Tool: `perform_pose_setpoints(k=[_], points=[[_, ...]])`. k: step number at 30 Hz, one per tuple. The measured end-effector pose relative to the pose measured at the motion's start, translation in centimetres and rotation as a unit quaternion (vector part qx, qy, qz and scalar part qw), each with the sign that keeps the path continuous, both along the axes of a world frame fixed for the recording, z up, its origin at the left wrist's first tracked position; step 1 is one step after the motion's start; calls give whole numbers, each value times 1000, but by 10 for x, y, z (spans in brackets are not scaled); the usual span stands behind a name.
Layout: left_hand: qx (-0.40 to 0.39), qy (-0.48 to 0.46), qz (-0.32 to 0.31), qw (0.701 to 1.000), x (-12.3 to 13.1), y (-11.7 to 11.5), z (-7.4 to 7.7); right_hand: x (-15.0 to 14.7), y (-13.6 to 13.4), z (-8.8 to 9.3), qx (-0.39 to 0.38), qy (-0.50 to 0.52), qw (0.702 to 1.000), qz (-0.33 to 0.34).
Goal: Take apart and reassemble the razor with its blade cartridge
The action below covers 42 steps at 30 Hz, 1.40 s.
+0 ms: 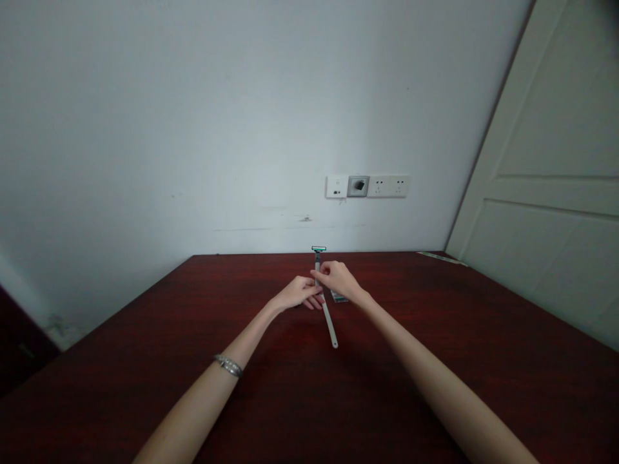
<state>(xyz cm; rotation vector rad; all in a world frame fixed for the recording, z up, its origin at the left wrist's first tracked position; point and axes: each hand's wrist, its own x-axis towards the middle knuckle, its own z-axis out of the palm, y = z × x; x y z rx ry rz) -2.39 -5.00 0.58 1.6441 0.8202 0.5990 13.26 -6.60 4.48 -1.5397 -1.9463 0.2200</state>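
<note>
A long-handled razor (329, 321) with a pale handle is held up over the table, its green-edged head at the top and its handle slanting down toward me. My left hand (300, 293) pinches the handle around its middle, thumb in front and other fingers curled below. Higher up, just under the head, my right hand (338, 277) grips the same handle between thumb and fingers. Partly hidden behind my right hand lies a small flat packet (339, 297) on the table; its kind is unclear.
The dark red wooden table (271, 412) runs back to a white wall (271, 129). Sockets and switches (388, 186) are set in that wall. A pale panelled door (541, 193) stands at the right, with a thin strip (441, 258) at the table's back right edge.
</note>
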Motion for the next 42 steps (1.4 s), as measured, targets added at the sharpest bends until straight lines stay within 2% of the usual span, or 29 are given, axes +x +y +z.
perform_pose_setpoints(k=[4,8,12,15,20,27,36,42], points=[[8,19,-18,1000,-3,-1,5,0,2,-3,8,-14,1000,9],[41,108,-54,992,-26,7,19,2,4,-6,-8,-34,999,1],[105,172,25,979,-58,21,28,-2,6,-13,-80,-63,995,-21],[108,226,11,968,-70,28,25,-9,4,-21,-129,-88,987,-21],[126,292,-26,948,-66,29,18,-23,-2,-32,-169,-135,976,1],[162,319,-7,934,-59,26,14,-37,-10,-41,-167,-170,971,28],[167,335,11,927,-54,27,6,-42,-10,-48,-165,-186,968,29],[162,385,11,908,-53,30,4,-42,-11,-49,-156,-191,969,30]])
